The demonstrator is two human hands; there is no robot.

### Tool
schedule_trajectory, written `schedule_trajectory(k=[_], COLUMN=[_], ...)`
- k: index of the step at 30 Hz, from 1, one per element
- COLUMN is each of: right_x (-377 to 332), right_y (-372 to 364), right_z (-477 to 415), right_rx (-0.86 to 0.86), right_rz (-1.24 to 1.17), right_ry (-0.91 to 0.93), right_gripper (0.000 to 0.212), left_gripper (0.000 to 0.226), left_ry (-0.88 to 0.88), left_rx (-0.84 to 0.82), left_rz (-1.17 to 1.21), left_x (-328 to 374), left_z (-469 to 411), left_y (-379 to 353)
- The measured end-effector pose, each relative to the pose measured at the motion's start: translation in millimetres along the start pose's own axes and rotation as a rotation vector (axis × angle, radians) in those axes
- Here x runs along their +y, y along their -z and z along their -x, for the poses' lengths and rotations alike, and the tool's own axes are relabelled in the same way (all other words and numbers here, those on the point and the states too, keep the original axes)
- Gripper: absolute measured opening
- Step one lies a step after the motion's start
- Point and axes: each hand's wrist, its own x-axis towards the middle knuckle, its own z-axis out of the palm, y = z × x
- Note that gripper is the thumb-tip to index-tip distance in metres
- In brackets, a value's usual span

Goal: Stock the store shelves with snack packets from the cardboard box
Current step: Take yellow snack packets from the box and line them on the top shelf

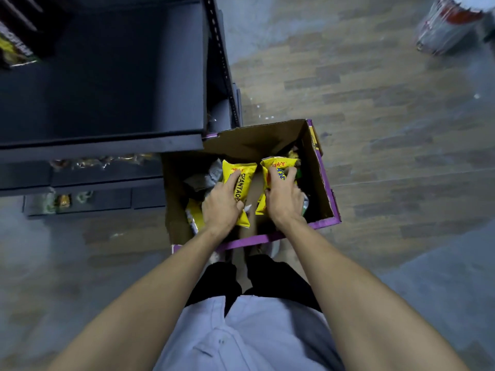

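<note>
Both arms are down in the box (325,183), which sits open on the floor (388,124), tucked just beside the corner of the dark shelf (107,76). Your left grip (222,203) is clamped on the left packet (241,171), a yellow one. The fingers lie over its face, the thumb is at its right edge, and its lower corner pokes out below your palm. Your right grip (284,199) is clamped on the right packet (277,164), yellow too, with fingers spread and curled over its upper half.

The two packets stand side by side inside the box, top corners close together, above the rest of the load. I can't tell whether they've lifted clear of the pile.

There's a crumpled silvery packet (205,178) just left of your left grip. A third yellow packet (195,216) lies low by the near-left wall. Darker packs sit in the far right corner, too shadowed to read.

Over on the shelf, a dark-and-yellow pack (14,46) sits at the far left edge. A row of shiny packs (101,159) runs along the lower tier, blurred. Top right on the floor is a red-and-silver thing (450,25), also too blurred to name. Your pale shirt (241,341) and black shorts (278,277) fill the bottom.
</note>
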Motion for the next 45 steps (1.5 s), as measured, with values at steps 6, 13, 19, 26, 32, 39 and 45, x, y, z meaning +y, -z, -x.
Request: schedule_trajectory(k=[6, 13, 19, 26, 32, 39, 45], right_x=[-13.1, -58.5, -114.2, -187.1, -271.9, -377.6, -469.9], right_y=[3.4, 13.2, 14.2, -9.3, -5.3, 39.9, 120.1], right_z=[15.2, 45.8, 106.1, 185.7, 216.9, 229.3, 226.3], right_rx=[0.014, 0.099, 0.185, 0.230, 0.306, 0.448, 0.594], right_rz=[0.069, 0.109, 0.137, 0.109, 0.094, 0.074, 0.046], right_ry=[0.097, 0.126, 0.140, 0.191, 0.344, 0.541, 0.662], right_gripper=[0.067, 0.071, 0.081, 0.090, 0.090, 0.088, 0.087], left_gripper=[0.079, 0.074, 0.070, 0.069, 0.073, 0.071, 0.073], left_ry=[0.025, -0.083, -0.110, -0.111, -0.046, 0.046, 0.084], left_rx=[0.058, 0.188, 0.256, 0.373, 0.490, 0.683, 0.879], left_rz=[0.006, 0.064, 0.017, 0.070, 0.108, 0.143, 0.119], left_x=[-32.4, -68.0, -105.5, -193.0, -258.6, -313.8, -339.4], left_z=[23.0, 40.5, 77.9, 135.3, 167.7, 188.0, 184.9], left_y=[23.2, 66.3, 98.7, 130.0, 178.6, 266.7, 375.1])
